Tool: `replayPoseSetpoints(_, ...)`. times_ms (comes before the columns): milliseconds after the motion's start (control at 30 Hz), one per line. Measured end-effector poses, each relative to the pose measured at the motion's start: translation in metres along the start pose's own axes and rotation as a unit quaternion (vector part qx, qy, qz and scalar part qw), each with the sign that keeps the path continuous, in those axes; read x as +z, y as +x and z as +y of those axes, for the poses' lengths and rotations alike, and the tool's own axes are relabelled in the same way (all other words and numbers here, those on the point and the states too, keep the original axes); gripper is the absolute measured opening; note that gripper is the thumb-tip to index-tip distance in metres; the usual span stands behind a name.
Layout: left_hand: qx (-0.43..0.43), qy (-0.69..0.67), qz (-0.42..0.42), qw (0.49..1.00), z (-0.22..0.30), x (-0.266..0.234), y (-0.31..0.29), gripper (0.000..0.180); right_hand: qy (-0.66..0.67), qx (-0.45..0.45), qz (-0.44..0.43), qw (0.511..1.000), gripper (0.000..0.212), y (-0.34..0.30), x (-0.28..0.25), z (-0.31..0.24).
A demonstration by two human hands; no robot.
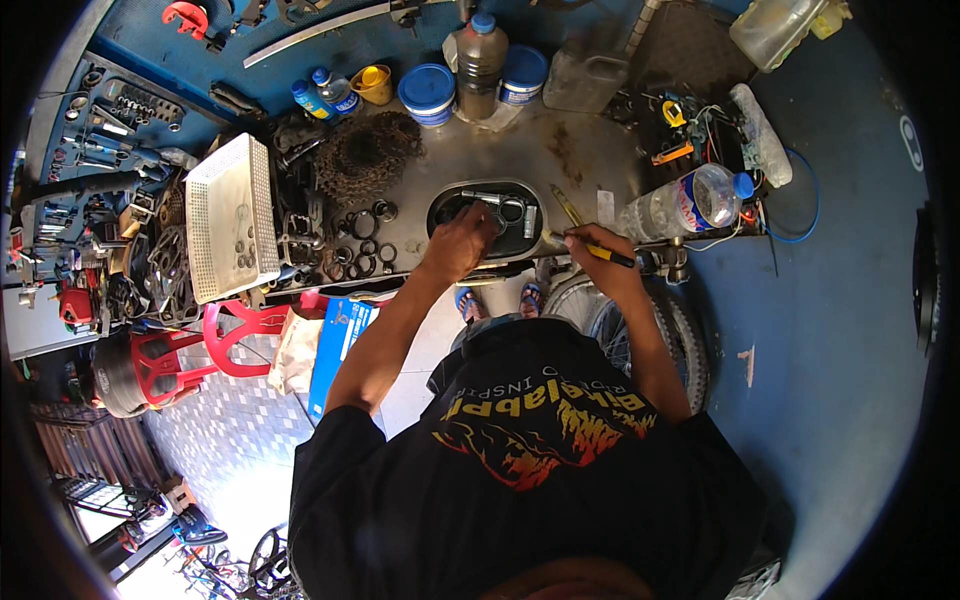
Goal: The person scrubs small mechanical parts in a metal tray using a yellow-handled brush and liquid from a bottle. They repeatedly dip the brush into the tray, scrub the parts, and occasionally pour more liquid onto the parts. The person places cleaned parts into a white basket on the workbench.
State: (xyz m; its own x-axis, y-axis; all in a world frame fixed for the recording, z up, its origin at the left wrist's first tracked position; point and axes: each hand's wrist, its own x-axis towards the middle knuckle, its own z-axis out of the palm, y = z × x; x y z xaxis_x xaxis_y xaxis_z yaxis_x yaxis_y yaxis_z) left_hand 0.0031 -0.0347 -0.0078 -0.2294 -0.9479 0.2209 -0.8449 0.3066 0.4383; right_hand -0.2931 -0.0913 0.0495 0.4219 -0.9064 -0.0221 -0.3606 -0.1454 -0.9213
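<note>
An oval black tray [437, 207] lies on the metal workbench in front of me, with shiny metal parts [513, 212] in dark liquid or grime inside it. My left hand [463, 243] reaches over the tray's left side, its fingers curled down among the parts; what they pinch is hidden. Just right of the tray, my right hand [598, 262] is closed round a brush [612, 256] with a yellow and black handle, its pale tip pointing toward the tray's rim. A slim yellowish tool [566, 205] lies on the bench beyond that hand.
Left of the tray are several metal rings [368, 247], a heap of sprockets and chains [370, 150] and a white plastic basket [268, 215]. Blue-lidded tubs [427, 92] and bottles line the back. A large clear bottle [690, 203] lies at the right; a bicycle wheel [690, 350] stands below.
</note>
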Motion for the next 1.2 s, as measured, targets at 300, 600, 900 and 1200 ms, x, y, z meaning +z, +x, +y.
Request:
replayPoseSetpoints(300,-0.011,0.015,-0.035,0.999,0.001,0.002,-0.004,0.018,-0.004,0.020,-0.011,1.000,0.025,0.001,0.000,-0.001)
replayPoseSetpoints(600,-0.004,0.035,-0.031,0.999,-0.002,0.008,-0.006,0.029,-0.027,0.020,-0.014,0.999,0.025,0.000,-0.001,-0.001)
replayPoseSetpoints(900,-0.231,-0.320,0.032,0.918,-0.013,0.005,0.006,0.021,-0.010,0.019,-0.009,1.000,0.024,-0.001,0.000,0.000)
replayPoseSetpoints(1200,-0.442,-0.560,0.001,0.701,0.003,-0.011,0.004,0.029,-0.012,0.019,-0.018,1.000,0.023,-0.001,0.004,-0.004)
